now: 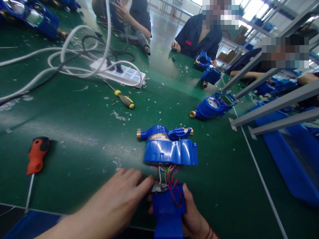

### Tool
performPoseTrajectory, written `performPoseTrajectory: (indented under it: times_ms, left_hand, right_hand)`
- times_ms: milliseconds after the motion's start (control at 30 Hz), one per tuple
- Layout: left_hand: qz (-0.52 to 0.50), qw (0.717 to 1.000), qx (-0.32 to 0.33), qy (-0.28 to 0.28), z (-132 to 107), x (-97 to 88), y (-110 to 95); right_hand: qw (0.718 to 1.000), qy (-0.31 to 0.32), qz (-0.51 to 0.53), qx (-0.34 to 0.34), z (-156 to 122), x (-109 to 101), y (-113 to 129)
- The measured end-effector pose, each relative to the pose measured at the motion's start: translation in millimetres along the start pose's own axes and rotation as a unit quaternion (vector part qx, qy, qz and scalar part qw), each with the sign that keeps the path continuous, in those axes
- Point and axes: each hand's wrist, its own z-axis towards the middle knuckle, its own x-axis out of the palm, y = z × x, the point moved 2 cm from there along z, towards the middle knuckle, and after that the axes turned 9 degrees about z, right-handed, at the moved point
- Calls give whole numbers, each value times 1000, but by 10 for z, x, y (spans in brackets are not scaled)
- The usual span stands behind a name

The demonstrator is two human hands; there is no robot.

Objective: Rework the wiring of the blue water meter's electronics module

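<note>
A green workbench fills the view, flecked with white scraps. Grey metal rails slant across its right edge, above a blue bin. At the far side, a co-worker in a dark blue jacket sits with one hand on the bench, and a second person leans in at the top of the frame. White cables loop across the upper left to a white power strip.

Near the front edge, in the centre, a blue water meter with brass end fittings lies on the bench, just beyond the person's hands. Another blue meter lies open-faced farther back to the right, and two more lie in front of the co-worker.

The left hand reaches in from the lower left, open, with its fingers stretched out and the fingertips touching a small grey part. The right hand is closed around a blue cover piece, the thumb pressed along its right side. The piece is held just in front of the meter and joined to it by red and yellow wires.

An orange-handled screwdriver lies well to the left. A yellow-and-black screwdriver lies just in front of the power strip.
</note>
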Motion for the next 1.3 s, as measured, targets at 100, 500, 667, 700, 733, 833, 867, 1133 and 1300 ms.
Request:
performPoseTrajectory:
  times_ms: [100, 500, 667, 700, 733, 833, 867, 1133, 1300]
  left_hand:
    - [-34, 999, 2, 6, 17, -45, 10]
    - [70, 990, -43, -111, -205, 121, -106]
    - [112, 983, -36, -143, -181, 91, -122]
    - [116, 983, -32, -142, -176, 79, -123]
    - [120, 983, -30, -138, -173, 68, -125]
    - [122, 984, -33, -122, -169, 39, -135]
    - [120, 985, -32, -118, -168, 33, -136]
    - [61, 997, 3, -46, -155, 85, -64]
    - [24, 1000, 0, -9, -145, 87, -26]
  right_hand:
    - [1000, -8, 13, 6, 4, 8, 0]
    - [998, -31, -35, -30, -21, 3, -1]
    - [996, -57, -49, -39, -34, -12, -13]
    - [996, -56, -52, -39, -33, -12, -14]
    - [996, -55, -55, -38, -32, -11, -14]
    - [996, -52, -60, -37, -27, -13, -9]
    - [996, -48, -60, -37, -26, -16, -7]
    - [993, -24, -106, -52, -26, -29, 17]
    - [985, -12, -147, -89, -30, -11, 63]
